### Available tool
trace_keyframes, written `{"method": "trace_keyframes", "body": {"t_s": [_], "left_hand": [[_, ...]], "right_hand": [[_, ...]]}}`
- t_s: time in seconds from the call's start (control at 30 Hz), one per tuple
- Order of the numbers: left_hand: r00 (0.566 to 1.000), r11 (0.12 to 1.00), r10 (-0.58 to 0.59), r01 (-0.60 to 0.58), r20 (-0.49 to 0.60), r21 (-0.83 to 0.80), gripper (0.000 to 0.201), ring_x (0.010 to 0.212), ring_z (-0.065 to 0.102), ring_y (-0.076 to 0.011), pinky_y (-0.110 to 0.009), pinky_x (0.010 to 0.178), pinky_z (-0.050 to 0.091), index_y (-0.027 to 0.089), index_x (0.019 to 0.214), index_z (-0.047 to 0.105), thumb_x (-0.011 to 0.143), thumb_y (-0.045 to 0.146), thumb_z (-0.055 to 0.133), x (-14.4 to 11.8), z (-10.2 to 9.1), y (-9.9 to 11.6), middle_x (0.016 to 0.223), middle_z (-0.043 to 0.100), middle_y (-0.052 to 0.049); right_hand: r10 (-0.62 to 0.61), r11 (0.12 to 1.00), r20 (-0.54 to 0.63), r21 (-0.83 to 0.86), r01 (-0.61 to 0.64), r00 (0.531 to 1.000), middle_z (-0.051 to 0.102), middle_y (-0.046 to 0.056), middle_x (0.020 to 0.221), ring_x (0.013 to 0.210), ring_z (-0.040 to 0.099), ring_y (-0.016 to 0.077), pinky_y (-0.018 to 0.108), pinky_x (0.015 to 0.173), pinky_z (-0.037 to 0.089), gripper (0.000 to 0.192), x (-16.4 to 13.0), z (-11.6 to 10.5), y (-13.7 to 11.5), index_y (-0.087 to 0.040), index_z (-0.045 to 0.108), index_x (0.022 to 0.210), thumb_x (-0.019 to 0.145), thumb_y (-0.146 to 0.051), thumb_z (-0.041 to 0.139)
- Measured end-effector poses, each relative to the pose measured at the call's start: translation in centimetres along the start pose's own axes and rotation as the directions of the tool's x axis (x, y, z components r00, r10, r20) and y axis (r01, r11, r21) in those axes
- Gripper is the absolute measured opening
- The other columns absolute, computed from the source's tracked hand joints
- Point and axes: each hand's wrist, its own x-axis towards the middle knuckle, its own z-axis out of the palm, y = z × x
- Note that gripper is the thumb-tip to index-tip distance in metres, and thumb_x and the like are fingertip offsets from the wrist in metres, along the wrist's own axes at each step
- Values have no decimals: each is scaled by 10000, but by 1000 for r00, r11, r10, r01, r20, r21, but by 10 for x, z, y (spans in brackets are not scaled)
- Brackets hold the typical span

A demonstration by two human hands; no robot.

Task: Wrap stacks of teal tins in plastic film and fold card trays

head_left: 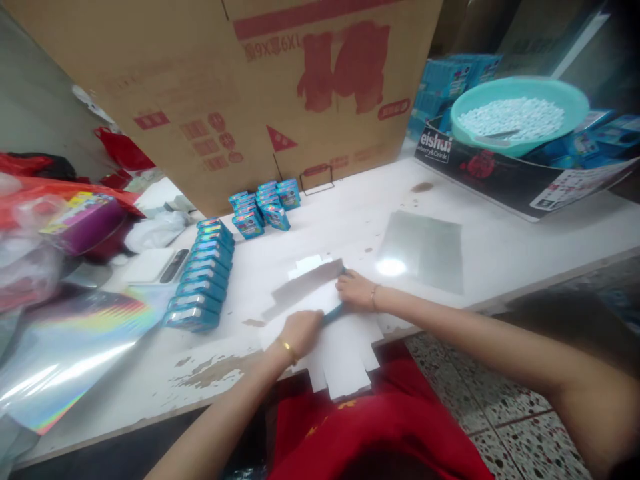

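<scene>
Fingers (345, 281) of the right hand (359, 291) are blurred; those of the left hand (303, 331) are mostly hidden. The blue strip (334, 313) between them is indistinct. The upper edge crops the cardboard carton (250, 100); the left edge, the holographic sheet (95, 347). Print on the small blue boxes (206, 265) is illegible.

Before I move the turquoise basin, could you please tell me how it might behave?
The turquoise basin may feel weighty, given the many small white pieces inside. Those could spill if it tilts, since its top is open.
</scene>
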Motion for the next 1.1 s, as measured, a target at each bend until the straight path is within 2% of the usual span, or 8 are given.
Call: {"method": "trace_keyframes", "body": {"t_s": [0.13,0.3,0.43,0.53,0.63,0.73,1.0,1.1], "left_hand": [[994,987,-103,97,-36,-124,167,837,636,-254,-325,685,452,164,898,572,772,126,470,19,13,42,874,667,-116],[991,948,-118,96,-55,-304,190,772,622,-185,-269,656,472,158,881,583,820,333,540,40,13,54,849,662,-67],[977,958,4,-64,-213,-278,234,818,610,-180,-307,756,492,148,937,613,901,306,443,20,-7,33,905,652,-79],[921,978,203,-207,-333,25,308,1115,536,-237,-445,996,394,178,1078,609,883,96,385,-3,-26,4,1136,609,-107],[897,916,362,-292,-254,275,381,1365,282,-304,-603,1119,111,218,1116,611,843,32,421,-17,-33,-28,1344,504,-73],[882,860,451,-388,-139,332,400,1417,146,-302,-630,1119,19,241,1146,595,839,34,443,-24,-27,-44,1434,420,-26],[799,775,599,-596,58,212,588,1394,206,-335,-603,1125,78,321,1316,458,773,135,586,-32,4,-10,1466,364,-57],[790,773,612,-610,48,173,671,1354,270,-371,-627,1108,107,308,1346,432,725,132,616,-33,12,-6,1475,339,-98]], "right_hand": [[-122,990,-307,-110,92,944,566,137,1212,1250,378,269,473,1089,201,221,-25,7,23,-133,661,990,863,-145,480],[195,980,-563,152,-131,803,474,157,1321,1188,425,279,460,965,387,461,-69,24,4,-122,440,1319,858,-140,446],[204,966,-542,248,-76,815,444,162,1351,1116,479,260,415,882,447,504,-88,49,-42,-149,365,1376,874,-147,416],[120,982,-488,184,-32,864,405,146,1397,999,518,239,387,810,451,483,-84,61,-68,-206,364,1383,905,-184,429],[34,992,-473,125,28,881,494,152,1286,894,514,222,358,752,429,344,-71,66,-71,-199,530,1213,914,-365,495],[-46,989,-466,101,105,884,579,130,1038,813,487,205,320,701,396,321,-62,69,-58,-163,607,944,911,-452,472],[-209,964,-422,62,258,882,524,122,1159,827,436,194,321,728,364,395,-69,58,-46,-184,595,1030,906,-523,437],[-216,964,-418,52,261,882,569,93,1045,772,412,180,306,676,337,333,-70,58,-47,-189,613,897,944,-440,400]]}}
